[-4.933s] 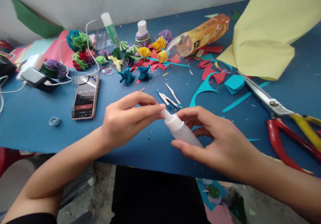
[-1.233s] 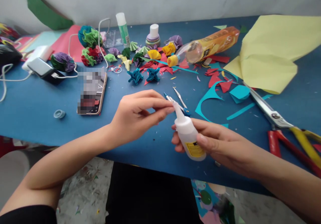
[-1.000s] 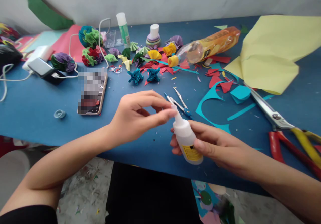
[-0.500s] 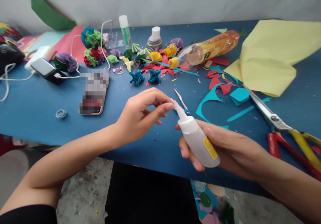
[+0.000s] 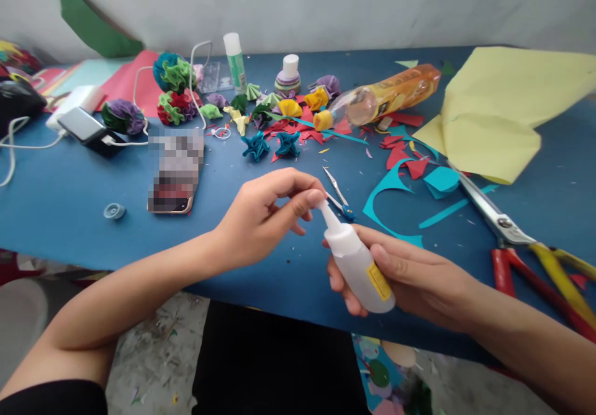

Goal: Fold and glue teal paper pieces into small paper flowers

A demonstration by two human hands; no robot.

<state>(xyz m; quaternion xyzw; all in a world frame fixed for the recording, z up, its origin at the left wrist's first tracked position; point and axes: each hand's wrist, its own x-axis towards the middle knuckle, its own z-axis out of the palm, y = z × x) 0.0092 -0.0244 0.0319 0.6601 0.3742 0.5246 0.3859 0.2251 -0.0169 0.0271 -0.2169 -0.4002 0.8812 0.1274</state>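
Note:
My right hand [image 5: 410,266] is wrapped round a white squeeze glue bottle [image 5: 361,272] with a yellow label, its long nozzle tilted up to the left. At the top of that nozzle, the thumb and forefinger of my left hand [image 5: 265,216] pinch the tip; whether a small cap sits between them is hidden. Just behind the nozzle lie small scissors [image 5: 342,198] with blue handles. Two dark teal folded paper flowers [image 5: 287,144] rest on the blue table [image 5: 223,185] beyond my left hand.
Large scissors [image 5: 507,226] with red and yellow handles lie at right, by yellow paper [image 5: 493,111] and turquoise offcuts [image 5: 384,191]. A plastic bottle [image 5: 386,95], a glue stick [image 5: 235,64] and paper scraps fill the back. At left are a phone [image 5: 179,173], power banks [image 5: 90,129] and a grey cap [image 5: 114,211].
The glue bottle and my right hand have shifted slightly left. My left fingers stay at the nozzle tip, and more of the small scissors shows.

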